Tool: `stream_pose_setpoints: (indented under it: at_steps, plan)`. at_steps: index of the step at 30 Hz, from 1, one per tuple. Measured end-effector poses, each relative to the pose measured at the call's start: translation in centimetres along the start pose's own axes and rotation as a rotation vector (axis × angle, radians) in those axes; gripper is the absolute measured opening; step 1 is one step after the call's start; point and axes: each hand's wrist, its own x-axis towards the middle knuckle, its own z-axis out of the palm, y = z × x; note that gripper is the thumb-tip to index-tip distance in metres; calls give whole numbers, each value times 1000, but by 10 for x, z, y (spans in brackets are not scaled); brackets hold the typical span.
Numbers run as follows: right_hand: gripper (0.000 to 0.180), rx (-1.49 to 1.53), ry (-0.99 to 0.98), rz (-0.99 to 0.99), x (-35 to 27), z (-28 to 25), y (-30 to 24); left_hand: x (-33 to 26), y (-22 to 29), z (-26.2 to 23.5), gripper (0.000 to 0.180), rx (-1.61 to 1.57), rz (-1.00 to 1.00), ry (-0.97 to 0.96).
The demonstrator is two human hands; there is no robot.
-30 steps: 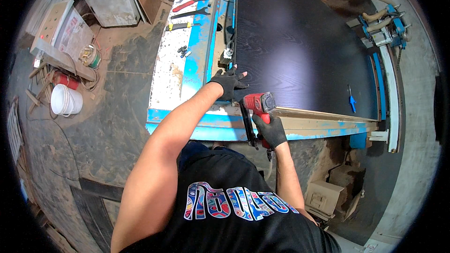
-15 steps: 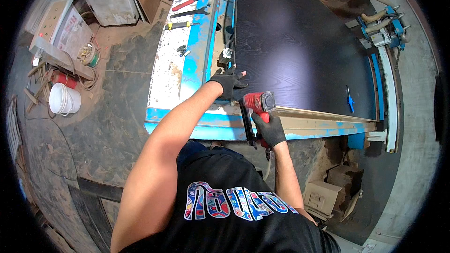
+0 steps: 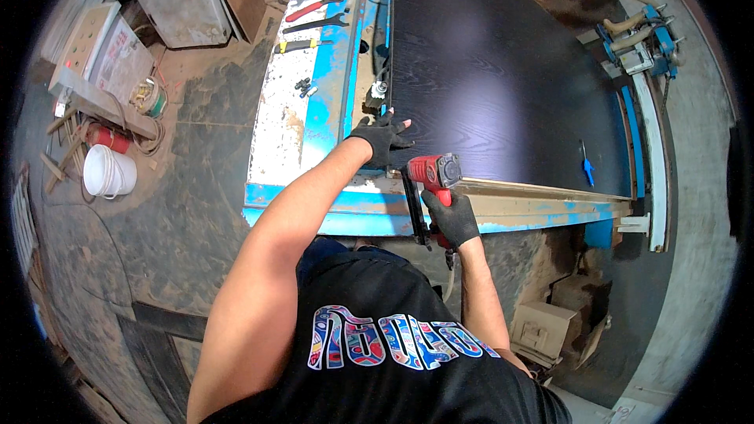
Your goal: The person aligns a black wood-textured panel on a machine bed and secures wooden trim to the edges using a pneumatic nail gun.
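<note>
A dark wood-grain panel [image 3: 463, 55] lies on the worn blue and white machine bed. My left hand [image 3: 381, 139], in a black fingerless-tipped glove, rests with fingers spread on the panel's near left corner. In my gloved right hand [image 3: 455, 221] is a red and black pneumatic nail gun [image 3: 428, 177], held by its grip, with a hose running down from it. Its nose meets the near edge of the panel close to the left corner, though the exact contact is hard to make out. A light wooden strip [image 3: 534, 191] runs along that near edge.
Several hand tools, among them a red-handled wrench [image 3: 312, 8] and a yellow and black cutter [image 3: 300, 45], lie on the bed's left side. Blue scissors [image 3: 587, 166] lie on the panel's right. A white bucket [image 3: 108, 171] and a cardboard box [image 3: 540, 328] stand on the floor.
My hands and the nail gun keep nearly the same places. The surroundings shift only slightly in the picture.
</note>
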Motion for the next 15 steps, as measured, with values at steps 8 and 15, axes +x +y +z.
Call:
stream_pose_setpoints:
  at_steps: [8, 15]
  plan:
    - [45, -13, 5, -8, -5, -2, -2, -1, 3, -3, 70, -2, -17, -28]
    - [45, 22, -1, 17, -5, -1, 1, 0, -2, 1, 71, -22, 0, 5]
